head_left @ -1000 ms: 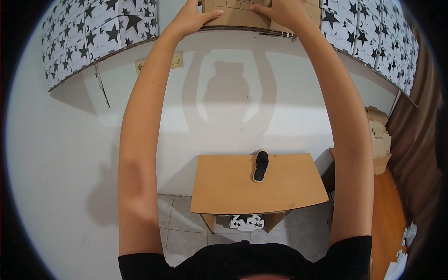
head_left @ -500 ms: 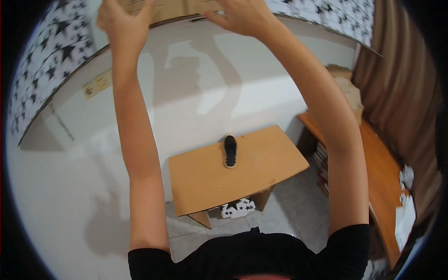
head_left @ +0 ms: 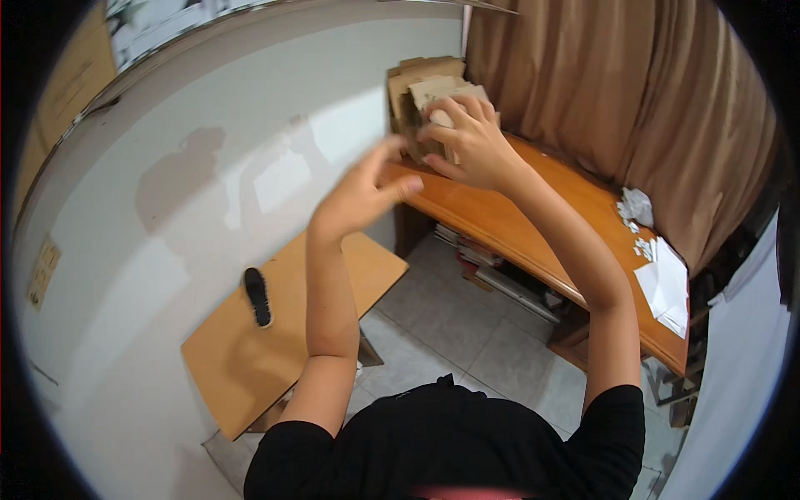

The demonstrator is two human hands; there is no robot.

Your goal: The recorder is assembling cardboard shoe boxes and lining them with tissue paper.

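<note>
My right hand [head_left: 471,146] is raised in front of a stack of flattened cardboard [head_left: 425,73] on the far end of the wooden desk. Its fingers are curved and apart; whether they touch the cardboard cannot be made out. Just to its left and a little lower, my left hand [head_left: 367,192] is lifted with thumb and fingers apart, its fingertips smeared by motion. Nothing shows in it. A single black slipper [head_left: 257,297] with a pale rim lies on the small light-wood table [head_left: 221,367], left of my left forearm.
Crumpled white plastic [head_left: 636,207] and white paper sheets [head_left: 667,287] lie on the desk [head_left: 517,237] at right. Books [head_left: 475,254] fill a space beneath it. A brown curtain [head_left: 575,83] hangs behind. A shelf edge [head_left: 242,21] with a cardboard box [head_left: 71,79] runs along the upper left.
My view has turned right toward the desk. Both hands have left the cardboard box on the high shelf and come down in front of the cardboard stack.
</note>
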